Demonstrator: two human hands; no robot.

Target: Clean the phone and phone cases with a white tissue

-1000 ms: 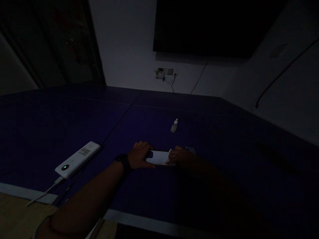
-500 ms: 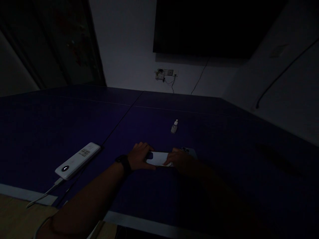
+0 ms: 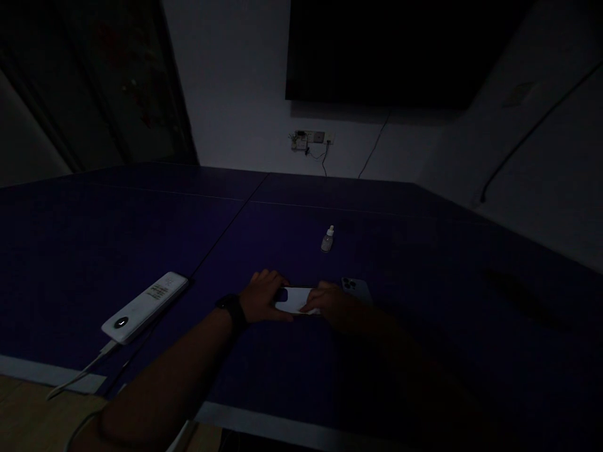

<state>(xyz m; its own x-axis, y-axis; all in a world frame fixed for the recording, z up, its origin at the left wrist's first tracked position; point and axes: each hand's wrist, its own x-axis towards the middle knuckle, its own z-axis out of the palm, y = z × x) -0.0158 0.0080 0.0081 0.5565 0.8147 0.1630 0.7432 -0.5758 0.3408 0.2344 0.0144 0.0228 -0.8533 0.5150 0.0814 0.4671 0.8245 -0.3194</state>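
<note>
While the room lies in deep gloom, the case [image 3: 293, 301] shows as a pale slab flat on the bench [image 3: 264, 220], just below the centre of the frame, dark cutout toward the left. Left grip [image 3: 262, 298] closed on its left end: fingers at the far edge, thumb at the near edge. Judgement: the spread braces the case against sliding and leaves the pale face free. Right grip [image 3: 333, 306] lies over the right end, fingertips down on the face; too dark to tell whether they pinch anything. Pressure there would explain the left brace.

Phone [image 3: 362, 290] just beside the right grip and partly hidden by it, lenses up, probably for easy reach. Bottle [image 3: 326, 242] farther up, right of centre, apart from both grips, likely out of their way; upright or lying, cannot tell. Power bank [image 3: 146, 307] at lower left, well apart, display lit. Its cable [image 3: 78, 378] leads off toward the lower-left edge, seemingly clear of the work.
</note>
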